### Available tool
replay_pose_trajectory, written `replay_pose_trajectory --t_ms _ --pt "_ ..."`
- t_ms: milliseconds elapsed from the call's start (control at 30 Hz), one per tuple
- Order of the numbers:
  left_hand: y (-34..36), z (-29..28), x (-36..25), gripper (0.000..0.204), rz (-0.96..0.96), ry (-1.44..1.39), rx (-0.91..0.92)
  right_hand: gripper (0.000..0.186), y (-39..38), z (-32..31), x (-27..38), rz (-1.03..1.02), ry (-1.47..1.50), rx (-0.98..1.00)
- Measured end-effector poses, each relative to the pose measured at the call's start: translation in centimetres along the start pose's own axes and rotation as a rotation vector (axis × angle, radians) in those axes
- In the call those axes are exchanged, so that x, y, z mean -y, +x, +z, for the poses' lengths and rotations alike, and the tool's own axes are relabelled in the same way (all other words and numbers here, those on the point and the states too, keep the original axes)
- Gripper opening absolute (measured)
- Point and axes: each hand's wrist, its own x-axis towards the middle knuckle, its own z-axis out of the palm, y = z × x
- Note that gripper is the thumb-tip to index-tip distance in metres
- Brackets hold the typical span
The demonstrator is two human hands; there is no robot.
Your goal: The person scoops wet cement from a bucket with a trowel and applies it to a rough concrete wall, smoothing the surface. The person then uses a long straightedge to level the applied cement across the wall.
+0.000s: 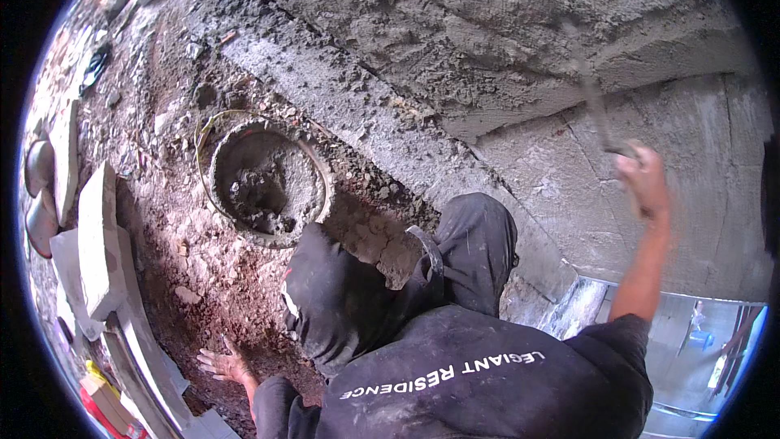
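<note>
**Plastering a rough block wall**

Dark clothing fills the foreground. Right hand is clenched around a blurred trowel, its blade against the wall above the grip. Left hand, fingers spread, presses the dirt ground. A mortar pan sits well left of the grip.

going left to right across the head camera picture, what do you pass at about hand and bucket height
Pale stone slabs → left hand flat on the dirt → mortar bucket → bent knees in dark trousers → right hand gripping a trowel against the block wall.
</note>
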Motion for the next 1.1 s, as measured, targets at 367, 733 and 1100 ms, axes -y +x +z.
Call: replay_pose_trajectory --t_ms 367,733,1100 --pt "0.7 1.1 0.6 0.089 0.044 -0.157 -0.096 0.025 5.6 29.1 12.7 -0.966 -0.695 0.435" --pt "0.0 -1.7 -0.6 0.089 0.008 -0.228 -0.01 0.028 -1.4 46.4 17.1 -0.731 -0.483 0.731" --pt "0.1 -1.0 -0.1 0.091 0.026 -0.221 -0.042 0.037 -0.1 39.1 15.1 -0.9 -0.459 0.333"
